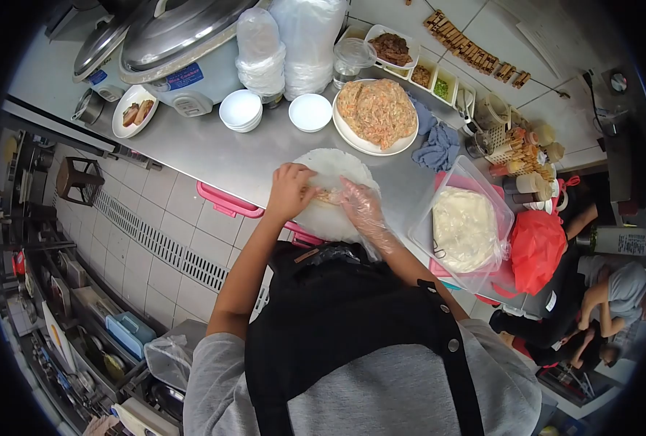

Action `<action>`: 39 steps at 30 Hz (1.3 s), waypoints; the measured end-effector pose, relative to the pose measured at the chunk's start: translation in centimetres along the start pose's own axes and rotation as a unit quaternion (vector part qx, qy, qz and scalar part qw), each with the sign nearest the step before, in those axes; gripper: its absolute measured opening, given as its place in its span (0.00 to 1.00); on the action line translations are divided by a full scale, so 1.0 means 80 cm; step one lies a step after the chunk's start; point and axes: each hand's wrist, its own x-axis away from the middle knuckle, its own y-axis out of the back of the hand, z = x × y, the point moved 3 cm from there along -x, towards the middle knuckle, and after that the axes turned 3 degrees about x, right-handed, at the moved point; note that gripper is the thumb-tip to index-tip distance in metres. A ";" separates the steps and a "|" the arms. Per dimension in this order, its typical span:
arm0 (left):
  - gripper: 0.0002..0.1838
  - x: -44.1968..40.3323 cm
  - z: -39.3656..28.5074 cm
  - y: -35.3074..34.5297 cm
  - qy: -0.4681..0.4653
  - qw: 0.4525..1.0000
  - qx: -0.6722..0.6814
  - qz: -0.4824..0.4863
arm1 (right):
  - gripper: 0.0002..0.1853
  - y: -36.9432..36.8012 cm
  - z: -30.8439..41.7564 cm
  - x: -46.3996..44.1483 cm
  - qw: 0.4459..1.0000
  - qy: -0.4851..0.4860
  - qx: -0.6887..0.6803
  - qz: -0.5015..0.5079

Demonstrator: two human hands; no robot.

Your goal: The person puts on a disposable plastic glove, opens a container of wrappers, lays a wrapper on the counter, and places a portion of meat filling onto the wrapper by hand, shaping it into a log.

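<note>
Thin, round white wrapper sheets (335, 161) lie on the steel counter in front of me. A small strip of pale orange filling (328, 196) shows on the top sheet between my hands. My left hand (291, 190) is bare, its fingers bent and pinching the sheet at the left of the filling. On the right, my right hand (360, 209) wears a clear plastic glove and grips the sheet's other side, fingers curled. Fingertips partly hide the filling. Just behind the sheets, a white plate (344, 138) bears a big mound of shredded orange filling (376, 115).
White bowls (241, 109) and another white bowl (310, 112) stand behind. Rice cookers (185, 58) are at back left. To the right sit a blue cloth (437, 145), a plastic tub (428, 211) of pale dough (464, 229) and a red bag (538, 247). People sit at far right.
</note>
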 end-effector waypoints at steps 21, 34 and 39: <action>0.45 0.021 0.047 -0.007 0.060 0.980 -0.030 0.185 | 0.29 -0.023 -0.034 -0.001 0.990 -0.012 0.030 0.140; 0.46 0.023 0.049 -0.009 0.045 0.981 -0.026 0.184 | 0.38 0.015 -0.057 0.036 0.991 -0.051 0.073 0.102; 0.46 0.022 0.046 -0.008 0.050 0.981 -0.033 0.183 | 0.40 0.025 -0.053 0.034 0.994 -0.025 0.075 0.069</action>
